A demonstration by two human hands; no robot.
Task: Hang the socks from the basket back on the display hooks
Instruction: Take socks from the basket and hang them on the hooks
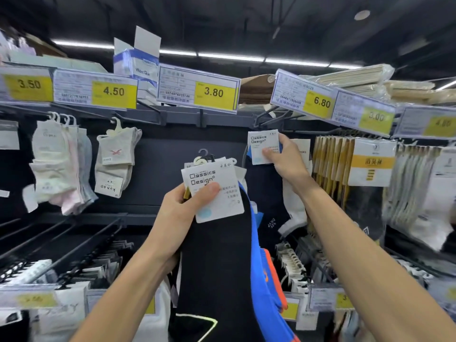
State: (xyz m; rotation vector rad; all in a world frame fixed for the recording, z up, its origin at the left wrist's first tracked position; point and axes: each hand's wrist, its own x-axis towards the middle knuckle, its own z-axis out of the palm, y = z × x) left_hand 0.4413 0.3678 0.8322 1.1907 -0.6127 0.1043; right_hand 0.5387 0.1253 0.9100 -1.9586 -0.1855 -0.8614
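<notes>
My left hand [181, 211] grips a bundle of sock pairs [222, 255] by their white "Classics Design" card; black, blue and orange socks hang down from it, with small hangers sticking up above the card. My right hand [286, 159] is raised to the right and pinches the card of another black sock pair [262, 147], held just under the display hook [265, 119] below the 6.80 price tag. That pair's black sock hangs down beneath my right hand. The basket is out of view.
Pale socks [59, 166] and a grey pair [116, 156] hang on hooks at the left. Yellow-carded packs [350, 166] fill hooks at the right. Price tags [197, 90] line the top rail. Bare black hooks [74, 243] jut out at lower left.
</notes>
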